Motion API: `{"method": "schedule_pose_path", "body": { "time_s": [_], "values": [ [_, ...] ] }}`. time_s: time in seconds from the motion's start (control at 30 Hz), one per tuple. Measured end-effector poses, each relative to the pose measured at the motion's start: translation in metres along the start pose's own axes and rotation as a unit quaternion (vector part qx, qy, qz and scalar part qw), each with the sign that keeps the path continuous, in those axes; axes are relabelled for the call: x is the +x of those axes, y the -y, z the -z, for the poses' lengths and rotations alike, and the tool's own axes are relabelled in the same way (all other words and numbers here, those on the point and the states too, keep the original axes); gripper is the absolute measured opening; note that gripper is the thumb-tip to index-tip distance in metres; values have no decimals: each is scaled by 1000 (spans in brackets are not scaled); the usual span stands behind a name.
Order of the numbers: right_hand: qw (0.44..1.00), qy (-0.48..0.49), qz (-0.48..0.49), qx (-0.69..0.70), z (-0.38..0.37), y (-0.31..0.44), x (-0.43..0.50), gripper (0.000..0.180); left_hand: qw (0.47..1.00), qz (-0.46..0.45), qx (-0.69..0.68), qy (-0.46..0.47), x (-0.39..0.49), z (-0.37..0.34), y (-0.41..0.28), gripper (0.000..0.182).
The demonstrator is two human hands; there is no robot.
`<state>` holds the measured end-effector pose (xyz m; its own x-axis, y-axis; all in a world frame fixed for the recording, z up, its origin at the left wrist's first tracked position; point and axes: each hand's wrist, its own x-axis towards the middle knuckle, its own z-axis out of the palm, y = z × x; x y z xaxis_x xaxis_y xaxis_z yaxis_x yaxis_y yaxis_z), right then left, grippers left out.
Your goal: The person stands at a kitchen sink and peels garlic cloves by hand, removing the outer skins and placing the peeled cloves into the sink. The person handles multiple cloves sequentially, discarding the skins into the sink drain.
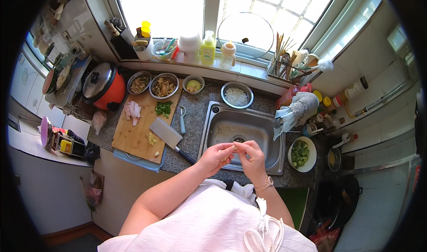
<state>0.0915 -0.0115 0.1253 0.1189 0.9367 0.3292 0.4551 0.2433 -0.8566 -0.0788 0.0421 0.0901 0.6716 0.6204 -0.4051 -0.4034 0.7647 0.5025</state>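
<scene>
My left hand (218, 156) and my right hand (250, 156) meet over the near part of a steel sink (227, 125). Between their fingertips is a small pale piece (235, 148), which looks like a garlic clove and is mostly hidden by the fingers. To the left, a wooden cutting board (133, 136) carries raw pale meat (132, 112), chopped green pepper (163, 108), minced garlic (151, 139) and a whole garlic clove (156, 153). A cleaver (165, 131) rests across the board's right edge, its black handle over the counter.
A blue peeler (182, 120) lies beside the board. Behind stand metal bowls of food (164, 85), a small bowl (193, 84) and a bowl of pale slices in liquid (237, 95). A red rice cooker (105, 85) is left; a broccoli bowl (302, 154) sits right of the cloth-draped faucet (293, 113).
</scene>
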Motion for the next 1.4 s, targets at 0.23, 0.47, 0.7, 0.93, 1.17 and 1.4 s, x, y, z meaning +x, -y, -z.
{"method": "schedule_pose_path", "body": {
  "time_s": [0.23,0.47,0.7,0.93,1.17,1.4],
  "values": [
    [999,-6,16,-39,5,0,1,17,1000,-25,-12,0,3,6,9,27],
    [990,-12,73,-117,8,2,-1,14,997,-69,-26,-15,4,6,14,29],
    [970,-4,125,-209,4,-2,-1,17,995,-73,-3,-65,7,1,18,28],
    [964,-14,137,-228,1,-7,0,16,996,-62,-3,-65,11,4,21,27],
    [990,-8,64,-128,7,-10,6,12,997,-37,-69,-10,13,3,14,21],
    [982,6,112,-154,11,-7,7,11,997,-47,-51,-39,13,2,16,23]
  ]
}}
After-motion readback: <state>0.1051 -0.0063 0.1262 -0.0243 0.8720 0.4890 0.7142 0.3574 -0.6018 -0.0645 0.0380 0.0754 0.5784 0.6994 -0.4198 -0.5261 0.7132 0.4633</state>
